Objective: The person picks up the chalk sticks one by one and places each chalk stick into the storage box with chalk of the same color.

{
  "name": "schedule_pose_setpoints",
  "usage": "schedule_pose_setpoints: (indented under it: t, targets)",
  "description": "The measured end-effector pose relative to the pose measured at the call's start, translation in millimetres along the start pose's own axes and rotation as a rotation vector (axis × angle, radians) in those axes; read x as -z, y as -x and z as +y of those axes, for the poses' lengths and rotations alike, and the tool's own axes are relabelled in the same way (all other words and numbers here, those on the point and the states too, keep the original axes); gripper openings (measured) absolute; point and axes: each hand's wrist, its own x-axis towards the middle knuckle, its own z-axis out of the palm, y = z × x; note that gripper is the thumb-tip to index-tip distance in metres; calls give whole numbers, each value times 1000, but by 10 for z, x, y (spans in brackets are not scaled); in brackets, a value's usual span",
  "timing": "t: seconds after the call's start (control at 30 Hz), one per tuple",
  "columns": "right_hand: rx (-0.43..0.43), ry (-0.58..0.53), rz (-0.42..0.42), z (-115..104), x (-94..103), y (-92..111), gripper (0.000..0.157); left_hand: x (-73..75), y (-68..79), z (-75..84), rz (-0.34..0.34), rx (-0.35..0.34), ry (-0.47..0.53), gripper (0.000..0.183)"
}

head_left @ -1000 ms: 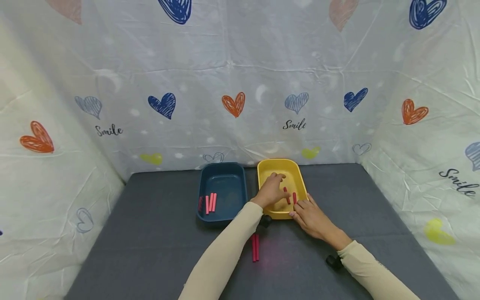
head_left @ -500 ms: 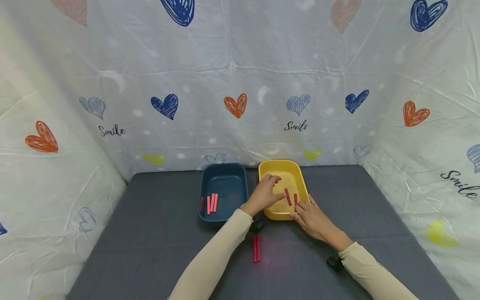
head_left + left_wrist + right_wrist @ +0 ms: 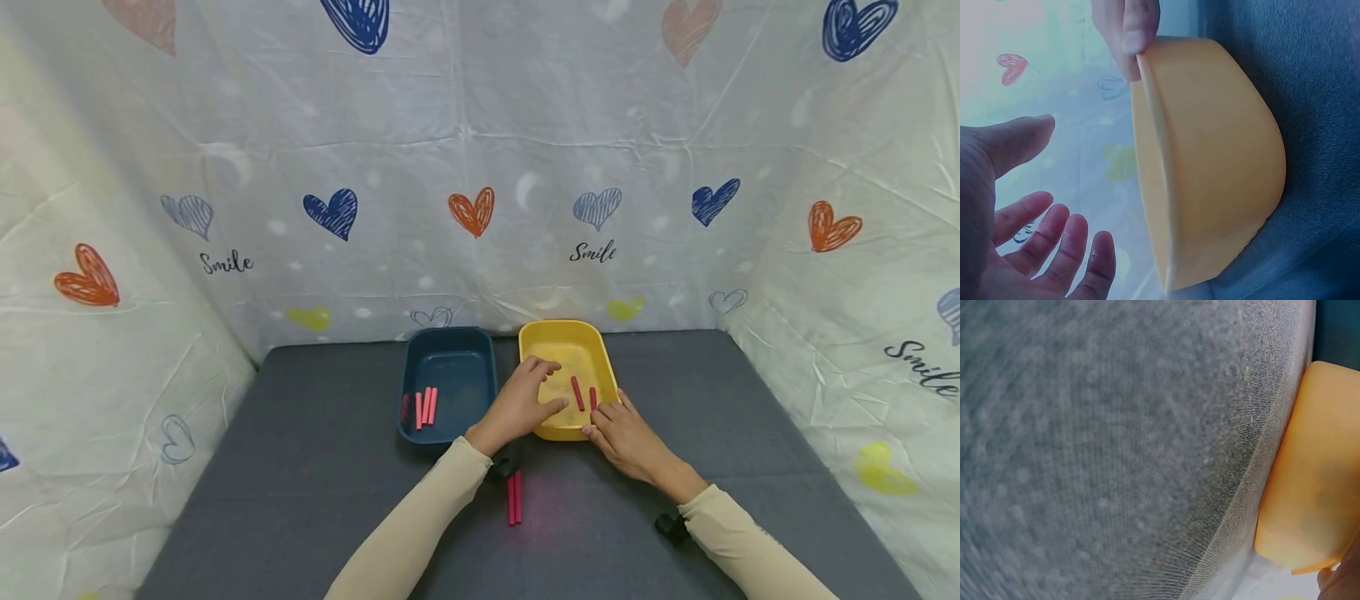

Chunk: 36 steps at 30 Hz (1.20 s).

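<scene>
My left hand [image 3: 517, 404] hovers over the near left part of the yellow tray [image 3: 562, 337], fingers spread apart from the thumb and nothing held. In the left wrist view, that hand's fingers [image 3: 1071, 240] are beside the yellow tray wall [image 3: 1222, 150]. At the tray's near right corner my right hand [image 3: 628, 437] grips the rim, thumb outside. Two red chalk-like sticks lie in the yellow tray: a left one [image 3: 577, 393] and a right one [image 3: 593, 397], whose lower end the right hand hides.
Left of the yellow tray stands a dark blue tray [image 3: 457, 362] with several pink sticks [image 3: 426, 407] in it. Two more red sticks [image 3: 514, 500] lie side by side on the grey tabletop [image 3: 322, 467]. A heart-print sheet [image 3: 405, 117] hangs behind and at both sides.
My left hand has drawn back leftward and toward me from over the yellow tray's middle, leaving the left red stick fully visible. My right hand stays on the rim.
</scene>
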Motion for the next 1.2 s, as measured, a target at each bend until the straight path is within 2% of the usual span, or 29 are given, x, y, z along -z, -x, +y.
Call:
schedule_pose_setpoints:
  t: [0.4,0.57,0.8,1.2]
  targets:
    - [1,0,-3,-10,3,4,21,44,309,-16,12,-33,-26,52]
    - [0,4,3,-8,4,10,20,66,459,-57,16,-31,38,51]
    - [-1,12,3,-5,11,7,20,132,630,-92,9,13,95,54]
    - [2,2,5,-13,11,7,21,178,918,-199,12,91,102,53]
